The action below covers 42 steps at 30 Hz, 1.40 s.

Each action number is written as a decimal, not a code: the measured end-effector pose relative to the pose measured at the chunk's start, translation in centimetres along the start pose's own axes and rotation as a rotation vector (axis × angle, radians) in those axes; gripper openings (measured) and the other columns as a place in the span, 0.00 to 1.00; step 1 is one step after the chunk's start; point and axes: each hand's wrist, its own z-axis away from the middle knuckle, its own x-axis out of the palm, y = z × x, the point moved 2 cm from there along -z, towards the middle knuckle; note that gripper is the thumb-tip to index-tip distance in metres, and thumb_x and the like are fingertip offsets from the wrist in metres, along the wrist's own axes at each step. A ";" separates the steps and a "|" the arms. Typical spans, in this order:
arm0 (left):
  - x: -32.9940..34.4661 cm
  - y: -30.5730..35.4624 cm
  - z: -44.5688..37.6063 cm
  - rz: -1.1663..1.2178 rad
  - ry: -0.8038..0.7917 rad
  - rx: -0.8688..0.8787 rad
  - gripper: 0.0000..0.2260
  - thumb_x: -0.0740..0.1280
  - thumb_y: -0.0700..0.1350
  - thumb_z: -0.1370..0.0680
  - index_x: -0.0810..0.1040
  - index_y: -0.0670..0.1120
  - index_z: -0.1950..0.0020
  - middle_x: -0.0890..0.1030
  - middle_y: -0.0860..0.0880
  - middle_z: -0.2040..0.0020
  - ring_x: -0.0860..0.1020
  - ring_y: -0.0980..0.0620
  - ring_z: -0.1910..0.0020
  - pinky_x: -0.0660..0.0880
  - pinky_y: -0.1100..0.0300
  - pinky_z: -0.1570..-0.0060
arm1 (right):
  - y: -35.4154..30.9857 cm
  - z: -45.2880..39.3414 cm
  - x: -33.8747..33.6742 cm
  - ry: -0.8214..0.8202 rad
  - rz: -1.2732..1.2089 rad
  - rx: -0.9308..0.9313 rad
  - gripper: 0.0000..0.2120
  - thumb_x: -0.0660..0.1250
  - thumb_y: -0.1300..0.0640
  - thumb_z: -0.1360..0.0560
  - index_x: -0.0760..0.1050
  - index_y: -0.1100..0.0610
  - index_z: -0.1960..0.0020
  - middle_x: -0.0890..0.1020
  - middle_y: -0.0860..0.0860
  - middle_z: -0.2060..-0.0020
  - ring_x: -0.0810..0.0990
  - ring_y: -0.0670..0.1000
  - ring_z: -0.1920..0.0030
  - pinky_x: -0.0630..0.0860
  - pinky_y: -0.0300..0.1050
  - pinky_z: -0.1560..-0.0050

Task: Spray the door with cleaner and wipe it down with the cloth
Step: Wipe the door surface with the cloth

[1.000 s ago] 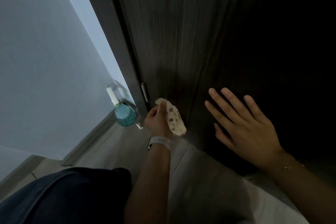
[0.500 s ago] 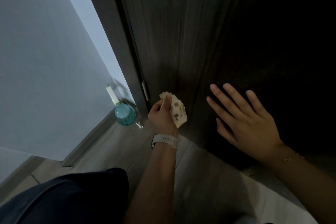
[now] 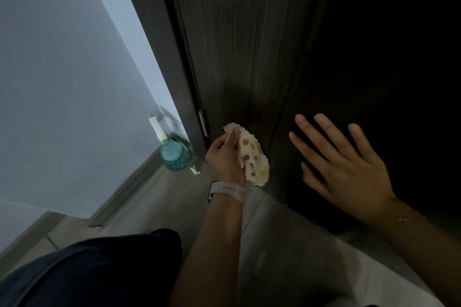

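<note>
Knee: a dark-clothed leg [image 3: 94, 269] fills the near left; the person is low, by the foot of the door.
Floor: grey planks [image 3: 154, 207] run up to the door's bottom edge.
Left hand: the left hand [image 3: 224, 157], with a pale watch [image 3: 228, 192] on its wrist, is clamped on the spotted cloth [image 3: 252, 157], bunching it against the lower door near the hinge [image 3: 203, 123].
Right hand: the right hand [image 3: 349, 169] lies flat with fingers spread on the dark door [image 3: 249, 45], to the right of the cloth and apart from it.
Change: over the last second the cloth has shifted only a little along the bottom hinge side, while the right hand has stayed braced.
Meaning: wiping looks underway on the lowest strip; much of the upper panel may remain.
Cleaner: the teal spray bottle [image 3: 174, 157] stands untouched on the floor, far left by the wall [image 3: 62, 70].
</note>
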 end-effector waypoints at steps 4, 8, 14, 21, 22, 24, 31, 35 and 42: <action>-1.3 -0.4 -1.4 -0.011 0.074 -0.062 0.07 0.74 0.36 0.27 0.80 0.43 0.63 0.81 0.46 0.63 0.80 0.48 0.58 0.81 0.55 0.54 | 0.0 -0.1 0.0 0.006 -0.009 -0.002 0.30 0.53 0.45 0.20 0.56 0.56 0.21 0.53 0.55 0.20 0.49 0.55 0.21 0.39 0.53 0.23; 0.0 1.1 -0.4 -0.072 0.039 0.109 0.07 0.73 0.35 0.27 0.79 0.40 0.64 0.79 0.48 0.68 0.78 0.52 0.67 0.77 0.62 0.67 | -0.1 0.0 0.1 0.008 0.049 -0.006 0.30 0.52 0.45 0.20 0.55 0.57 0.21 0.51 0.55 0.20 0.48 0.55 0.21 0.38 0.54 0.23; 0.6 1.2 0.2 -0.052 0.044 0.181 0.07 0.74 0.38 0.27 0.80 0.34 0.58 0.79 0.44 0.65 0.77 0.51 0.64 0.78 0.57 0.59 | -0.3 -0.1 0.1 0.018 0.047 0.014 0.29 0.51 0.45 0.19 0.57 0.56 0.21 0.52 0.54 0.20 0.49 0.54 0.21 0.38 0.54 0.23; -1.1 -1.7 0.0 -0.057 0.016 -0.050 0.06 0.73 0.38 0.26 0.80 0.42 0.63 0.82 0.48 0.64 0.81 0.50 0.61 0.79 0.59 0.61 | -0.2 -0.2 -0.1 0.018 0.017 0.024 0.29 0.52 0.46 0.19 0.57 0.56 0.21 0.52 0.54 0.20 0.48 0.54 0.21 0.37 0.53 0.23; -0.5 -1.1 0.5 -0.047 -0.008 0.002 0.05 0.73 0.37 0.26 0.80 0.41 0.61 0.82 0.47 0.64 0.81 0.52 0.62 0.79 0.61 0.63 | -0.2 -0.2 -0.1 0.017 0.014 0.022 0.29 0.52 0.46 0.19 0.56 0.56 0.21 0.52 0.54 0.20 0.48 0.54 0.21 0.37 0.54 0.23; 0.5 0.3 1.1 -0.053 -0.042 0.130 0.04 0.73 0.36 0.26 0.80 0.37 0.59 0.81 0.48 0.65 0.80 0.56 0.66 0.78 0.64 0.64 | -0.3 -0.2 -0.1 0.010 0.010 0.024 0.29 0.51 0.46 0.19 0.56 0.55 0.21 0.51 0.53 0.20 0.48 0.54 0.21 0.36 0.54 0.23; -1.8 -1.5 -1.4 -0.097 0.087 -0.024 0.12 0.74 0.36 0.27 0.77 0.45 0.68 0.78 0.52 0.73 0.77 0.53 0.68 0.75 0.63 0.66 | -0.3 -0.1 -0.5 -0.014 -0.026 0.037 0.29 0.52 0.46 0.19 0.56 0.55 0.21 0.50 0.53 0.20 0.48 0.53 0.21 0.38 0.53 0.23; -0.5 -0.2 0.0 -0.110 -0.007 0.096 0.07 0.72 0.36 0.26 0.79 0.41 0.63 0.80 0.47 0.65 0.79 0.53 0.65 0.78 0.63 0.66 | -0.3 -0.2 -0.3 -0.005 -0.008 0.038 0.29 0.52 0.46 0.19 0.56 0.55 0.21 0.50 0.53 0.20 0.47 0.53 0.21 0.38 0.53 0.23; -0.1 -0.6 -0.2 -0.007 0.023 0.056 0.08 0.73 0.37 0.26 0.78 0.43 0.64 0.80 0.47 0.64 0.79 0.50 0.61 0.78 0.55 0.57 | -0.2 -0.1 -0.6 -0.044 -0.038 0.023 0.29 0.51 0.48 0.19 0.55 0.55 0.21 0.48 0.54 0.20 0.46 0.54 0.20 0.37 0.54 0.23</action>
